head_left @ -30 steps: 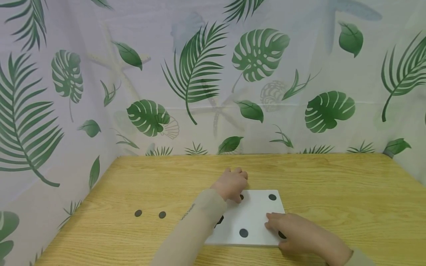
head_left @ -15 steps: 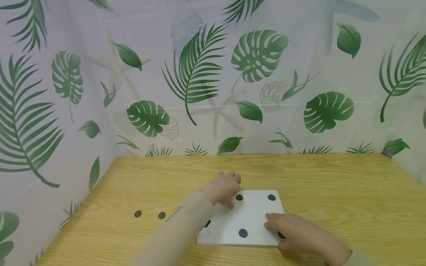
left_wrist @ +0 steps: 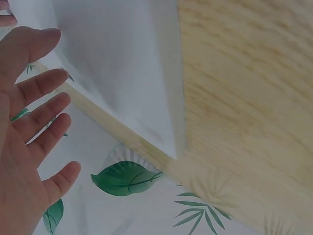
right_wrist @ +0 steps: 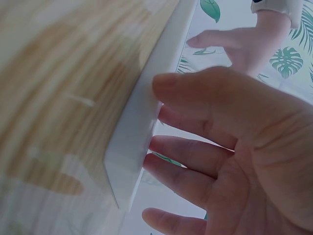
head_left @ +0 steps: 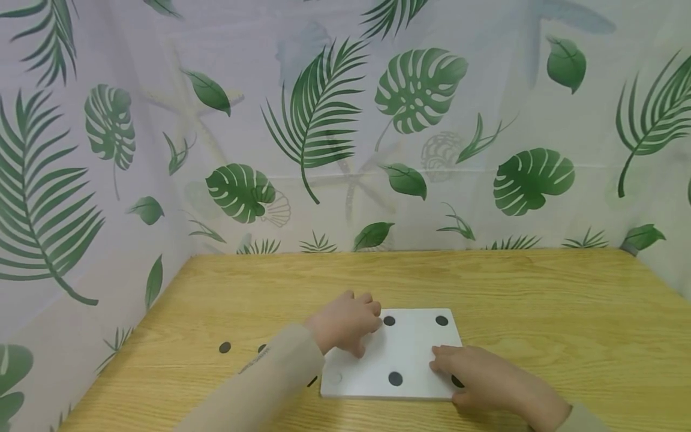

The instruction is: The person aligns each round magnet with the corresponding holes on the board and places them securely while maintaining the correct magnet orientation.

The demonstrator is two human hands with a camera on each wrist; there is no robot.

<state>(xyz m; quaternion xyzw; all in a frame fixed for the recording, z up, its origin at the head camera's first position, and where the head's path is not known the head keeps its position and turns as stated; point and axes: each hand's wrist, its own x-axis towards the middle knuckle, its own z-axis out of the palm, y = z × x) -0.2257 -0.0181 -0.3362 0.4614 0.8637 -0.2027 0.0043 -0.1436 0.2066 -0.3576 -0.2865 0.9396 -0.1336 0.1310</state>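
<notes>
A flat white board (head_left: pixel 367 375) lies on the table, with dark round discs (head_left: pixel 396 378) on its top. A pale round mark (head_left: pixel 337 378) shows at its near left corner. My left hand (head_left: pixel 345 324) is over the board's left part, fingers spread and holding nothing, and it hides the far left corner. In the left wrist view its fingers (left_wrist: pixel 49 98) are apart from one another. My right hand (head_left: pixel 486 378) holds the near right corner, partly covering a disc there. In the right wrist view, the thumb (right_wrist: pixel 181 90) meets the board's edge (right_wrist: pixel 132 142).
Two loose dark discs (head_left: pixel 224 347) lie on the wooden table (head_left: pixel 189 390) left of the board, one partly covered by the left sleeve (head_left: pixel 264 378). A leaf-patterned cloth (head_left: pixel 335 120) hangs behind the table and along its left side.
My left hand has moved left and nearer to me, uncovering a far disc and the pale mark at the board's near left corner. The right hand has stayed in place.
</notes>
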